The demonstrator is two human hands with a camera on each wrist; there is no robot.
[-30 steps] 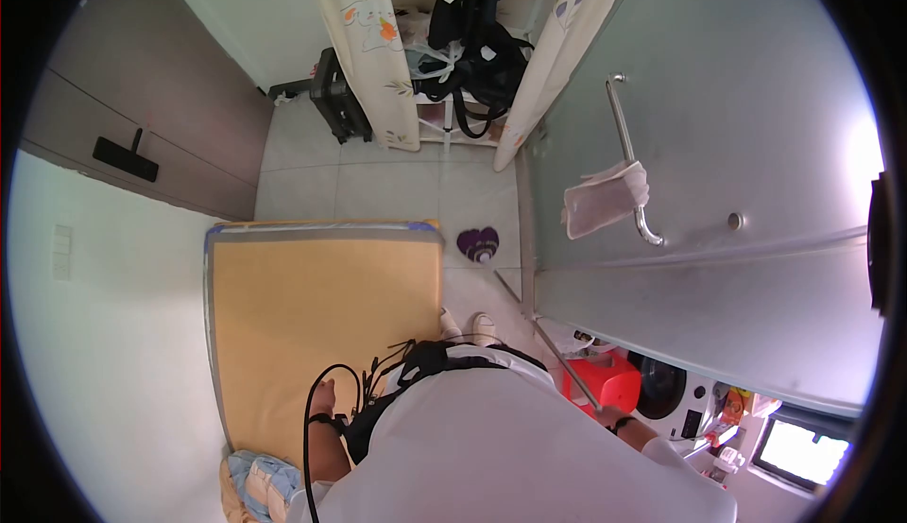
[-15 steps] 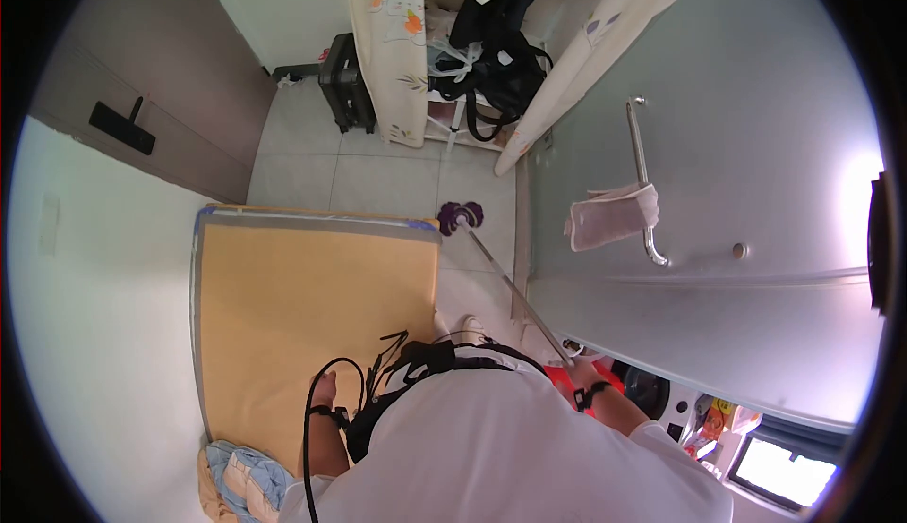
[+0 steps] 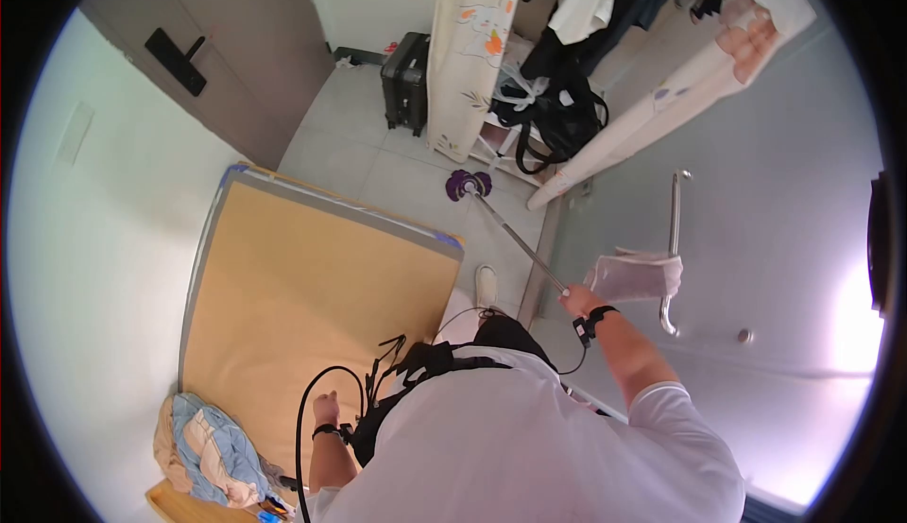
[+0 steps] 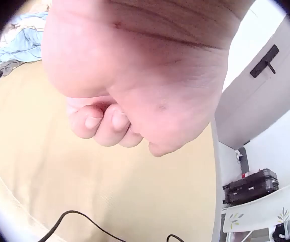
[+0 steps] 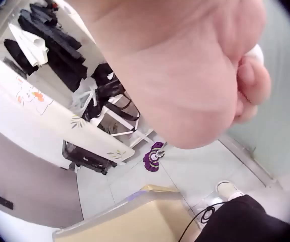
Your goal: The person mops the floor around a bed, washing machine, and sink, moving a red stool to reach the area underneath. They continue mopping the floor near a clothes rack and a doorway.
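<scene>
My right hand [image 3: 579, 300] grips the upper end of a mop handle [image 3: 515, 241]. The mop's purple head [image 3: 468, 185] lies on the tiled floor beyond the corner of the yellow-tan mattress. In the right wrist view the curled fingers [image 5: 253, 80] wrap the handle's pale end, and the palm hides much of the pole; the striped purple mop head [image 5: 154, 157] shows below. Over the mattress [image 3: 321, 277] hangs my left hand [image 3: 326, 408], its fingers [image 4: 112, 126] loosely curled with nothing in them.
A frosted glass panel [image 3: 756, 192] with a metal handle and a draped pink cloth [image 3: 635, 275] stands on the right. Ahead, curtains [image 3: 472, 60] frame hanging clothes and a black bag [image 3: 567, 126]. A black suitcase [image 3: 406, 84] stands near the door [image 3: 227, 13]. Crumpled bedding [image 3: 213, 447] lies lower left.
The mop head has slid forward along the floor, away from me, toward the curtained rack. My right arm has stretched forward with the handle. The head view has turned, and my left hand stays low.
</scene>
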